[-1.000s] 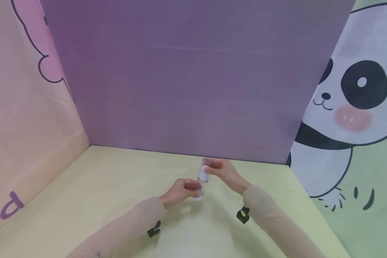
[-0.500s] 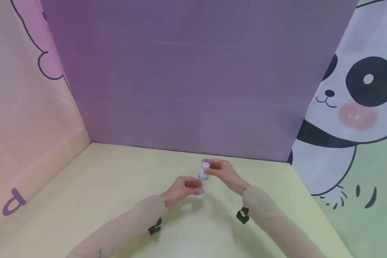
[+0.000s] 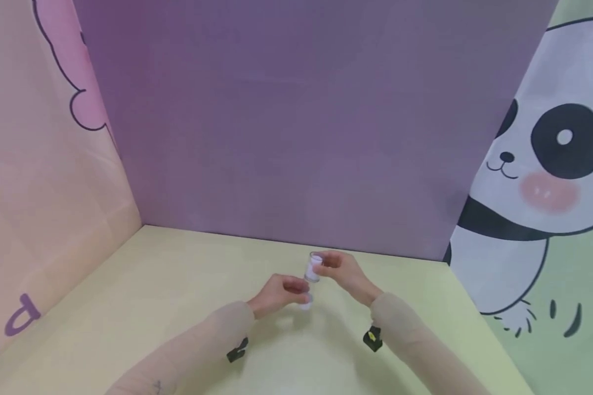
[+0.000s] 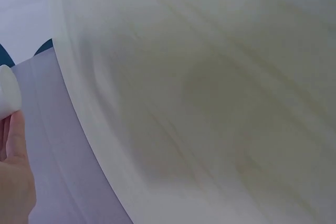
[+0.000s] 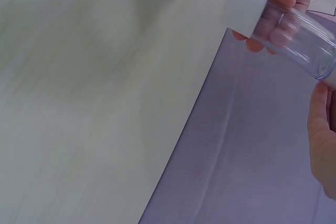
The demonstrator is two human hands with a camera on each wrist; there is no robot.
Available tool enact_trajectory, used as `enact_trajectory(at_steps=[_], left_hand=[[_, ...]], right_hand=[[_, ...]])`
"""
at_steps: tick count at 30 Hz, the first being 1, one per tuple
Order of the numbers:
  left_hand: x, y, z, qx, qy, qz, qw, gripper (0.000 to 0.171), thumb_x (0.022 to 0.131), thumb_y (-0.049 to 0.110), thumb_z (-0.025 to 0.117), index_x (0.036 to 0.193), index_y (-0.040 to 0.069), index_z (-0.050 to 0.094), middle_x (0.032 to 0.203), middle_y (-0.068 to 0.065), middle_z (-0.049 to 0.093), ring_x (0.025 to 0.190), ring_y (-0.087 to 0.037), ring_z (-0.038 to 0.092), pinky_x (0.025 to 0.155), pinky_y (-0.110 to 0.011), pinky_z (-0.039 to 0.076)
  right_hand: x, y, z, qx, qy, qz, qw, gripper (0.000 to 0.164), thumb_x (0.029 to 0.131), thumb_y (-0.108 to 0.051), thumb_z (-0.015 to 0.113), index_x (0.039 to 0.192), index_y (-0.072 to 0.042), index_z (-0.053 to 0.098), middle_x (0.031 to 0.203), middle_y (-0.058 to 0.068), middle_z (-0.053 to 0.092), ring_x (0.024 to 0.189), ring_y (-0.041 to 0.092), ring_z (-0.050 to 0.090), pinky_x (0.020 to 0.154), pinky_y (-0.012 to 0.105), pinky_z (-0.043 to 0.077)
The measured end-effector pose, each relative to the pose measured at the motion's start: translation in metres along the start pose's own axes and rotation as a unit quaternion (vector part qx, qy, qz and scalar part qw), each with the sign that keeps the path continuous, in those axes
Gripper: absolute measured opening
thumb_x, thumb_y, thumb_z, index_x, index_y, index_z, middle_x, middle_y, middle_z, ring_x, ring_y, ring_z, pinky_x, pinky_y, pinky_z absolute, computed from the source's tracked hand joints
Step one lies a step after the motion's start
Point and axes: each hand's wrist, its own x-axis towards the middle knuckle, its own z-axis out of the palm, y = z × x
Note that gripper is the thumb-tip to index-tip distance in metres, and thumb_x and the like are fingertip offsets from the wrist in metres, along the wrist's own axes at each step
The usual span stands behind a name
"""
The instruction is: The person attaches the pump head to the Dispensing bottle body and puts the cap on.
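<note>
A clear bottle (image 5: pixel 299 32) with a smooth white cap (image 5: pixel 245 8) is held tilted between both hands, above the table. My left hand (image 3: pixel 279 293) grips it low down; in the right wrist view its thumb and fingers wrap the clear wall beside the cap. My right hand (image 3: pixel 345 272) pinches the upper end, where a white cylindrical part with a clear rim (image 3: pixel 313 267) shows. Only a sliver of white at that end enters the right wrist view, so its join with the clear wall is cut off. The left wrist view catches just the cap (image 4: pixel 8 93) and some fingers.
A pale yellow table (image 3: pixel 197 263) lies beneath the hands. Behind it rises a purple backdrop (image 3: pixel 296 137). Printed cloths flank both sides, with a panda (image 3: pixel 548 164) on the right. A small black device (image 3: pixel 373 338) hangs under the right sleeve, another (image 3: pixel 237 349) under the left.
Both hands keep hold of the bottle in nearly the same place. Its upper white part now shows nearer the rim than a second ago, and the right fingers have shifted slightly. The head view has tilted a little.
</note>
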Motion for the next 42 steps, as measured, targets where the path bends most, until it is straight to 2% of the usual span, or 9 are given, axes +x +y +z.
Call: enact_trajectory(at_steps=[4, 7, 14, 22, 28, 32, 37, 42], left_hand=[[-0.010, 0.013, 0.000, 0.002, 0.007, 0.005, 1.0000, 0.034, 0.081, 0.020, 0.070, 0.111, 0.006, 0.064, 0.108, -0.011, 0.066, 0.095, -0.019, 0.061, 0.085, -0.035, 0.051], [-0.013, 0.021, -0.002, -0.005, 0.008, 0.016, 0.9998, 0.032, 0.081, 0.017, 0.069, 0.111, 0.004, 0.064, 0.109, -0.014, 0.066, 0.095, -0.020, 0.062, 0.085, -0.034, 0.051], [0.009, -0.004, -0.004, -0.003, 0.018, 0.030, 0.9994, 0.037, 0.078, 0.025, 0.073, 0.111, 0.009, 0.065, 0.108, -0.009, 0.067, 0.094, -0.015, 0.062, 0.083, -0.029, 0.051], [0.010, -0.002, -0.002, -0.012, 0.028, 0.023, 0.9993, 0.036, 0.078, 0.022, 0.073, 0.110, 0.008, 0.065, 0.109, -0.011, 0.066, 0.094, -0.015, 0.063, 0.083, -0.028, 0.052], [0.014, -0.004, -0.004, -0.004, 0.036, 0.022, 0.9991, 0.038, 0.077, 0.021, 0.073, 0.111, 0.006, 0.064, 0.107, -0.011, 0.067, 0.094, -0.017, 0.063, 0.083, -0.029, 0.051], [0.024, -0.005, -0.006, 0.018, 0.045, 0.014, 0.9988, 0.042, 0.077, 0.021, 0.074, 0.114, 0.005, 0.063, 0.107, -0.007, 0.067, 0.096, -0.017, 0.063, 0.084, -0.032, 0.051], [0.040, -0.011, -0.001, 0.049, 0.046, 0.007, 0.9977, 0.042, 0.076, 0.020, 0.075, 0.113, 0.004, 0.063, 0.107, -0.007, 0.067, 0.097, -0.018, 0.062, 0.085, -0.033, 0.051], [0.051, -0.023, 0.009, 0.067, 0.052, -0.005, 0.9964, 0.036, 0.073, 0.012, 0.076, 0.106, 0.000, 0.065, 0.100, -0.009, 0.068, 0.093, -0.018, 0.062, 0.085, -0.032, 0.050]], right_hand=[[0.001, 0.000, 0.002, -0.005, -0.002, -0.013, 1.000, 0.042, 0.080, -0.025, 0.070, 0.119, -0.010, 0.060, 0.112, 0.007, 0.065, 0.102, 0.018, 0.060, 0.095, 0.044, 0.044], [0.003, -0.003, 0.001, -0.013, 0.008, -0.017, 1.000, 0.042, 0.080, -0.026, 0.070, 0.119, -0.012, 0.060, 0.110, 0.006, 0.065, 0.101, 0.018, 0.060, 0.094, 0.044, 0.045], [0.006, -0.008, 0.000, -0.032, 0.025, -0.017, 0.999, 0.042, 0.080, -0.028, 0.071, 0.117, -0.012, 0.060, 0.108, 0.005, 0.066, 0.099, 0.018, 0.059, 0.091, 0.042, 0.046], [0.007, -0.007, 0.002, -0.040, 0.037, -0.011, 0.998, 0.041, 0.079, -0.030, 0.071, 0.115, -0.012, 0.061, 0.107, 0.005, 0.066, 0.097, 0.017, 0.060, 0.090, 0.042, 0.046], [0.008, -0.010, 0.003, -0.055, 0.024, -0.036, 0.998, 0.038, 0.078, -0.023, 0.073, 0.113, -0.010, 0.063, 0.102, 0.005, 0.067, 0.094, 0.016, 0.058, 0.083, 0.035, 0.048], [0.012, -0.009, 0.000, -0.071, 0.014, -0.047, 0.996, 0.039, 0.078, -0.025, 0.073, 0.113, -0.012, 0.063, 0.105, 0.002, 0.067, 0.098, 0.016, 0.058, 0.086, 0.037, 0.047], [0.018, 0.000, -0.003, -0.073, 0.022, -0.029, 0.997, 0.037, 0.078, -0.023, 0.073, 0.112, -0.012, 0.063, 0.108, 0.003, 0.066, 0.102, 0.019, 0.058, 0.090, 0.042, 0.046], [0.023, 0.017, 0.001, -0.071, 0.027, -0.008, 0.997, 0.035, 0.079, -0.015, 0.071, 0.113, -0.011, 0.063, 0.108, 0.004, 0.067, 0.102, 0.018, 0.059, 0.090, 0.042, 0.046]])
